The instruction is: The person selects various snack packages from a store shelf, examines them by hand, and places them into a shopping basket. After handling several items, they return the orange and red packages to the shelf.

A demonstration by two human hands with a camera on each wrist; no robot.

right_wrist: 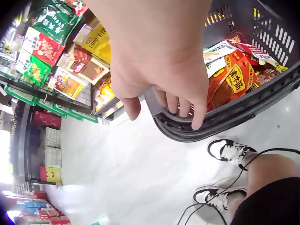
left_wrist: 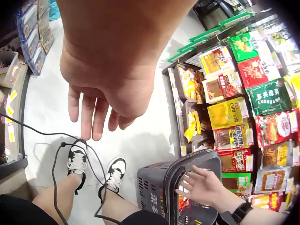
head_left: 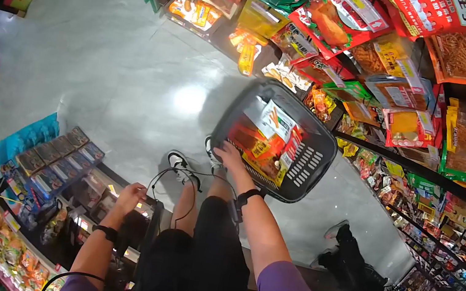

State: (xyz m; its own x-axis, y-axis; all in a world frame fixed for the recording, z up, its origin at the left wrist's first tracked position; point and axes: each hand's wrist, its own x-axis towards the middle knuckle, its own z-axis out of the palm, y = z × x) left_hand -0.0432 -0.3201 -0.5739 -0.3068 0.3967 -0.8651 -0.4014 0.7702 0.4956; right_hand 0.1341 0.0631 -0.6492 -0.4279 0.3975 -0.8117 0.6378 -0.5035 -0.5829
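A dark grey plastic shopping basket (head_left: 306, 170) is in front of the person, beside the snack shelves. Inside it lie several snack packets, among them an orange-red packet (right_wrist: 234, 79) with a yellow label and a white packet (head_left: 277, 119). My right hand (head_left: 230, 159) is at the basket's near rim; the right wrist view shows its fingers reaching down there, thumb apart. From the left wrist view, the same hand (left_wrist: 204, 185) looks spread, overlapping the rim. My left hand (left_wrist: 105, 89) hangs over the floor with nothing in it, its fingers loosely extended downward.
Hanging snack bags (head_left: 339, 18) fill the racks ahead and to the right. Boxed goods (head_left: 60, 155) are stacked on a display at left. A black cable (left_wrist: 54, 176) loops in front of the legs. Another person's dark-clothed leg (head_left: 349, 263) is at the right.
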